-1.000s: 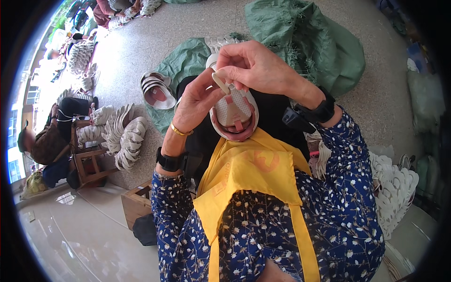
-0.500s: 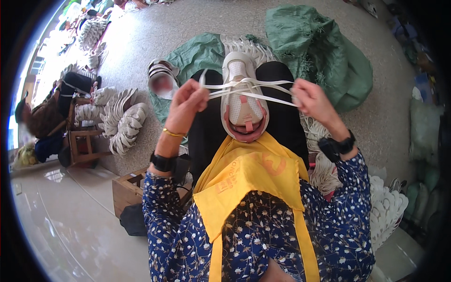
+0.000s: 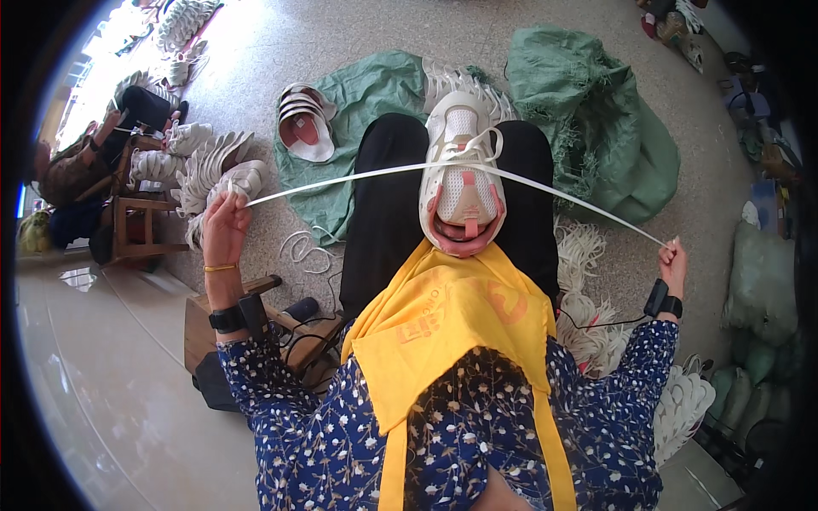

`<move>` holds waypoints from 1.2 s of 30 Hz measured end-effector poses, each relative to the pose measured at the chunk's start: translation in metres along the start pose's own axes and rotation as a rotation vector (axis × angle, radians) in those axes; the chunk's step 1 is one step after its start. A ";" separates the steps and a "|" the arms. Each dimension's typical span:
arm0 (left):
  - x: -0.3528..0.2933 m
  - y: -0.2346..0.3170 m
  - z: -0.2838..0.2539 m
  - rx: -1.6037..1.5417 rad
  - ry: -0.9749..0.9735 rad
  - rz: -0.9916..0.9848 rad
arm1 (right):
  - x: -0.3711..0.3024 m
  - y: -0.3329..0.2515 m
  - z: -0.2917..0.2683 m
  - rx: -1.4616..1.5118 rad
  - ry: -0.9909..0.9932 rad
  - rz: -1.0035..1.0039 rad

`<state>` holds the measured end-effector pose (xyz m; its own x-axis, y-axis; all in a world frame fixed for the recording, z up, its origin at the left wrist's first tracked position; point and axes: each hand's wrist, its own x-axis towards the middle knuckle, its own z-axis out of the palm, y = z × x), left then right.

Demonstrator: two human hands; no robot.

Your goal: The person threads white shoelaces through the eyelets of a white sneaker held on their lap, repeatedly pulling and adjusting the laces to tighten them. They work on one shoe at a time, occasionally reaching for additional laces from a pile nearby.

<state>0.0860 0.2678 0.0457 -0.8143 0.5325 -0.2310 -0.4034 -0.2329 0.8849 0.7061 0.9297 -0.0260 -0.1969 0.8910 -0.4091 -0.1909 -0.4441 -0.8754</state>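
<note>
A white and pink sneaker (image 3: 464,192) rests between my knees, its heel toward me and its toe pointing away. From its upper, a white shoelace (image 3: 358,176) stretches out to both sides. My left hand (image 3: 227,223) pinches one end far out to the left, above the floor. Far to the right, my right hand (image 3: 673,260) pinches the other end. A small loop of lace stands over the sneaker's throat. The yellow apron (image 3: 452,298) on my lap touches the heel.
Green sacks (image 3: 588,128) lie on the floor beyond my knees. Stacked insoles (image 3: 307,128) sit on the left one. Rows of white shoes (image 3: 213,170) and a wooden stool (image 3: 141,223) stand at left, near another person (image 3: 77,183). Bundled white laces (image 3: 584,324) lie by my right leg.
My hands have moved far apart, left and right, drawing the lace ends outward. Several strands over the sneaker have become one long span with a small loop.
</note>
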 end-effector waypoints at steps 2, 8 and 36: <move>-0.002 -0.003 0.010 0.243 0.060 0.002 | -0.005 0.004 0.011 -0.233 -0.052 -0.003; 0.009 -0.032 0.067 1.207 0.045 0.225 | -0.061 0.027 0.165 -0.971 -0.445 -0.193; 0.004 -0.036 0.177 0.431 -0.382 0.022 | -0.152 0.073 0.373 -0.585 -1.141 -0.132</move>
<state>0.1713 0.4219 0.0846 -0.5794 0.8062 -0.1195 -0.1165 0.0631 0.9912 0.3632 0.7267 0.0682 -0.9706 0.2116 -0.1147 0.1187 0.0060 -0.9929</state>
